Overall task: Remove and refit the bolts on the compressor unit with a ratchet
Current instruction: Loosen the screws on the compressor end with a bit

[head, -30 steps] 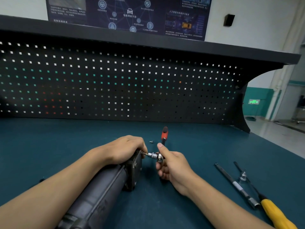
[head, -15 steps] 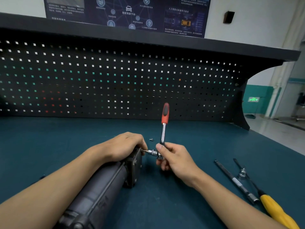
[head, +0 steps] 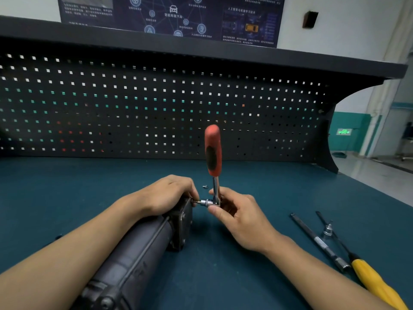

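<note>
The compressor unit (head: 143, 249), a dark cylinder with a square end plate, lies on its side on the teal worktop (head: 67, 186). It runs from the near left edge toward the middle. The left hand (head: 165, 195) is laid over its far end, fingers curled down round the top of the end plate and gripping it. The fingertips sit right by the spot where the tool meets the plate.

The right hand (head: 237, 215) holds the ratchet (head: 213, 153) by its head, thumb and fingers closed round it in a pinch. The red and black handle stands almost upright above that hand. A short chrome socket (head: 206, 202) runs level from the ratchet head to the upper corner of the end plate. Whether a bolt sits in its tip I cannot tell.

One small loose bolt (head: 205, 187) lies on the worktop just beyond the two hands. Off to the right, well apart from the work, a dark extension bar (head: 317, 240) lies beside a yellow-handled driver (head: 375, 280). Behind stands a black pegboard (head: 111, 108) under a shelf, with a dark poster (head: 169, 16) on the wall above.
</note>
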The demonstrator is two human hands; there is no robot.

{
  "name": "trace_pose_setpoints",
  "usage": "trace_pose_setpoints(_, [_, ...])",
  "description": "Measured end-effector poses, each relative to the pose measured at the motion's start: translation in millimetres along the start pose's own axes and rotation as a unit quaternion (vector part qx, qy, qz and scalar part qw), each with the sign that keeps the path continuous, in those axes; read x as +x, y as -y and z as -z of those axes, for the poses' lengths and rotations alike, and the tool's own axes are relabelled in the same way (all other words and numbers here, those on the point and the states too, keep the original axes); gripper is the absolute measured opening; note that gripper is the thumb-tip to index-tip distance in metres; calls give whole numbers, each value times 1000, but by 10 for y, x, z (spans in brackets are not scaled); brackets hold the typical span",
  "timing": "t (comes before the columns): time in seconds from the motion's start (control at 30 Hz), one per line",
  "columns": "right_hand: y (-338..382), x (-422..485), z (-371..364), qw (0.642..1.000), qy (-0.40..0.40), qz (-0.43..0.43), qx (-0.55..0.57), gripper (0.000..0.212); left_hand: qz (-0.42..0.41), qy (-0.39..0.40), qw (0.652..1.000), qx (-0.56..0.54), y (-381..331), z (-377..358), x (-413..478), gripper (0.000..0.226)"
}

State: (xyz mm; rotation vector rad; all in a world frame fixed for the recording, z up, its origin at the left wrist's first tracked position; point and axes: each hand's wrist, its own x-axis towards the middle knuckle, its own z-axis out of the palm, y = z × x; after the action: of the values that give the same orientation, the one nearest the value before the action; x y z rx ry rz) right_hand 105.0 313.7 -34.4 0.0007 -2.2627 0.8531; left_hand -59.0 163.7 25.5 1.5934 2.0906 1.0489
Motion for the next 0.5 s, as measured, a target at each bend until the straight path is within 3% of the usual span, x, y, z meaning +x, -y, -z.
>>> trace_pose_setpoints(0.17, [8,2,37,995,7,67,-79,20,-2,-22,1000,-18,-9,-19,-41,35])
trace_pose_setpoints(0.27, [17,-3,42,990,15,96,-98,22,-38,3,998,46,-38,-5,-57,37])
trace_pose_setpoints(0.5, [27,-8,65,988,36,106,-103,17,35,14,999,18,-86,-24,-63,49])
